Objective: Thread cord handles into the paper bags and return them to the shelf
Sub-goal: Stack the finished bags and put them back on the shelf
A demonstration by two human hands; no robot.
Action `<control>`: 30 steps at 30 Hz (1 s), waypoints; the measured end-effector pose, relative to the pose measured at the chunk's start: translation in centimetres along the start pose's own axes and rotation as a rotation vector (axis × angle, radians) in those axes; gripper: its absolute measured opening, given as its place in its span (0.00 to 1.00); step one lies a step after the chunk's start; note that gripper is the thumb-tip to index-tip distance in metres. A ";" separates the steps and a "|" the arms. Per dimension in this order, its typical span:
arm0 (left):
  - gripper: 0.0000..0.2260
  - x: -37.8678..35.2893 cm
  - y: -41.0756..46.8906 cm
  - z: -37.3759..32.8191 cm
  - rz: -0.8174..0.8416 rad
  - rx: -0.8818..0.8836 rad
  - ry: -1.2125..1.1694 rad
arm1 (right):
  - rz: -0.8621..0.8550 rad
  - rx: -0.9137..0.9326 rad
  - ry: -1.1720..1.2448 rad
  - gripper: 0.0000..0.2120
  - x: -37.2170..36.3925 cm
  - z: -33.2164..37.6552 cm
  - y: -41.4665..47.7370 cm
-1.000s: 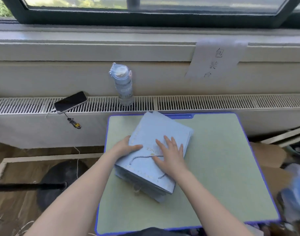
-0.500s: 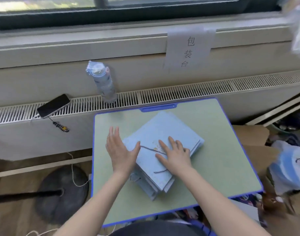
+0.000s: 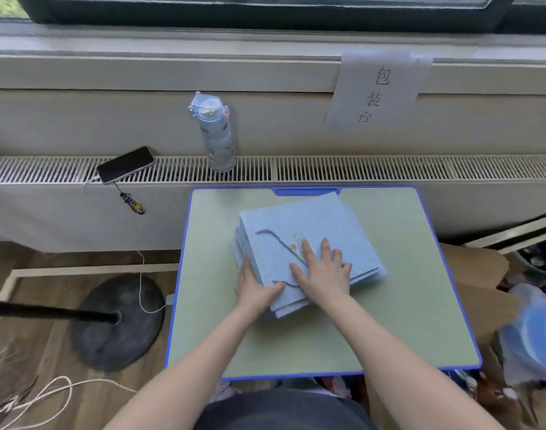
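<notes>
A stack of flat light-blue paper bags (image 3: 321,225) lies on the green table (image 3: 399,305) with a blue rim. A grey cord handle (image 3: 273,237) loops across the top bag. My right hand (image 3: 323,273) presses flat on the top bag, fingers straight and spread, near the cord. My left hand (image 3: 254,288) is at the stack's near-left corner, thumb on top of the bags and fingers along the stack's left edge; whether they reach under it is hidden.
A water bottle (image 3: 214,135) and a phone (image 3: 126,164) rest on the radiator grille behind the table. A round black stand base (image 3: 116,321) and loose white cords (image 3: 42,395) are on the floor at left. Cardboard and blue bags (image 3: 532,339) sit at right.
The stack has turned on the table. My left hand moved from flat beside the stack to its near-left corner, thumb on top. My right hand stays pressed on the top bag.
</notes>
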State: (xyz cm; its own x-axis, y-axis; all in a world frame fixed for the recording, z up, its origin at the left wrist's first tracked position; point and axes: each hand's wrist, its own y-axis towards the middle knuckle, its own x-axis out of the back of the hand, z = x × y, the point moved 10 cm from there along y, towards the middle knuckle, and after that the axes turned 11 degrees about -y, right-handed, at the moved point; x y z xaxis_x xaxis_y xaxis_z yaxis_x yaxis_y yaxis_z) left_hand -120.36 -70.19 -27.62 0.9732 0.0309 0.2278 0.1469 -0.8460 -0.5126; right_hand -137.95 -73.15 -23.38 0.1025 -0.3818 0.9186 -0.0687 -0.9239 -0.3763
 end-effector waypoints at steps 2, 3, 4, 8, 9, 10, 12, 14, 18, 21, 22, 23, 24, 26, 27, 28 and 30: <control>0.43 0.7 2.2 -1.5 0.076 -0.013 0.029 | -0.027 0.017 -0.009 0.30 0.5 -0.4 0.5; 0.42 1.0 2.9 -2.8 0.113 -0.009 0.033 | -0.046 0.028 -0.012 0.29 0.8 -0.5 0.8; 0.42 1.3 3.3 -4.3 0.147 -0.003 0.050 | -0.067 0.037 -0.012 0.28 1.1 -0.5 0.9; 0.37 1.6 5.4 -8.0 0.310 0.015 0.286 | -0.145 0.044 0.079 0.24 2.3 -0.7 1.8; 0.35 1.8 6.0 -8.4 0.328 0.013 0.335 | -0.170 0.044 0.119 0.23 2.7 -0.9 2.2; 0.33 2.0 6.4 -8.8 0.332 0.022 0.387 | -0.192 0.044 0.148 0.22 3.2 -1.2 2.6; 0.33 2.7 7.2 -9.3 0.322 0.059 0.471 | -0.201 0.043 0.173 0.21 4.0 -2.0 4.2; 0.33 2.8 7.5 -9.4 0.329 0.115 0.555 | -0.141 0.023 0.217 0.25 4.4 -3.3 6.4; 0.33 2.0 7.6 -9.6 0.310 0.105 0.546 | -0.055 0.036 0.295 0.36 6.1 -4.3 11.0; 0.39 2.8 7.1 -9.5 0.136 0.053 0.597 | 0.019 0.172 0.266 0.42 6.1 -3.1 13.5; 0.42 3.4 6.6 -9.5 0.019 0.007 0.648 | 0.059 0.207 0.243 0.42 5.6 -2.9 14.0; 0.44 4.1 5.4 -9.8 -0.118 -0.052 0.680 | 0.094 0.226 0.219 0.43 5.0 -2.9 14.4; 0.46 4.7 4.1 -9.8 -0.260 -0.107 0.659 | 0.121 0.228 0.195 0.43 4.5 -3.1 14.7; 0.49 5.6 1.1 -7.4 -0.486 -0.047 0.420 | 0.149 0.215 0.138 0.44 4.1 -3.7 15.1; 0.49 5.5 0.1 -4.7 -0.549 0.088 0.208 | 0.159 0.213 0.113 0.43 4.1 -3.8 15.2; 0.46 4.5 -0.6 -1.9 -0.557 0.245 -0.039 | 0.166 0.210 0.105 0.42 4.1 -3.8 15.3; 0.31 0.1 -1.2 1.6 -0.464 0.464 -0.563 | 0.175 0.190 0.129 0.42 3.8 -4.0 15.2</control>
State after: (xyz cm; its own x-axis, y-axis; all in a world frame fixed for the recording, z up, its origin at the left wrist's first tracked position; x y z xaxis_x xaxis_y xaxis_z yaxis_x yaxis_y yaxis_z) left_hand -120.20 -68.35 -28.33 0.7217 0.6824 0.1163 0.4887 -0.3833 -0.7837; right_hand -142.56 -88.57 -25.17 -0.0220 -0.5406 0.8410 0.1137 -0.8371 -0.5351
